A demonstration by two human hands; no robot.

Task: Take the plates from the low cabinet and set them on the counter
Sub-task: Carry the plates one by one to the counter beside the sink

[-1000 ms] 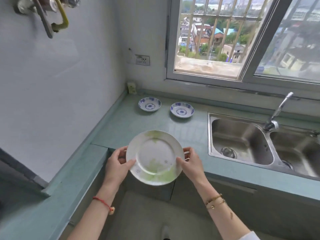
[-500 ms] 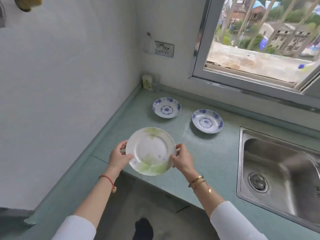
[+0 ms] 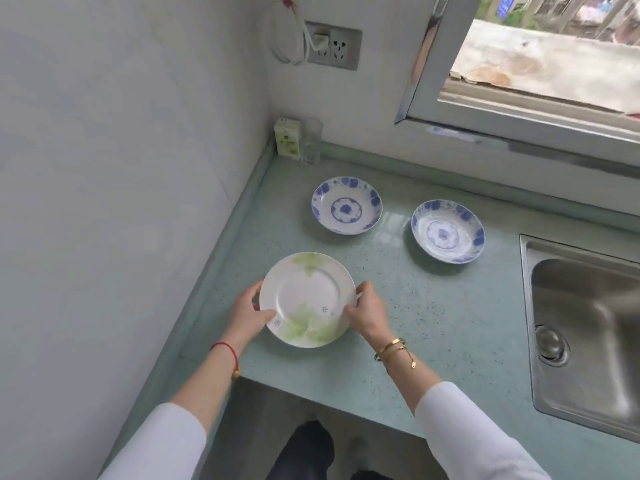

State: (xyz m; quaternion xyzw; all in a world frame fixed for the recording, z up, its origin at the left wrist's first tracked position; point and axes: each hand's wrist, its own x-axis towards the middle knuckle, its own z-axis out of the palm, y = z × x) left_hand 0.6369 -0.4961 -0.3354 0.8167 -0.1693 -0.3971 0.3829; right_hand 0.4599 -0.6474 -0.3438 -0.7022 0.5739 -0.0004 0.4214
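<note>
A white plate with green leaf print (image 3: pixel 306 296) is over the near left part of the pale green counter (image 3: pixel 433 317), low or touching it; I cannot tell which. My left hand (image 3: pixel 250 315) grips its left rim and my right hand (image 3: pixel 367 311) grips its right rim. Two blue-patterned dishes rest farther back: one (image 3: pixel 346 205) near the corner, the other (image 3: pixel 447 231) to its right. The low cabinet is out of sight below the counter.
A steel sink (image 3: pixel 585 327) is sunk into the counter at the right. A small carton (image 3: pixel 286 137) and a clear glass (image 3: pixel 312 142) stand in the back corner. A wall socket with a white cable (image 3: pixel 332 48) is above them; the window (image 3: pixel 540 64) is behind.
Both hands carried the green-leaf plate forward from the counter's front edge and lowered it over the counter. The view tilted down and moved closer.
</note>
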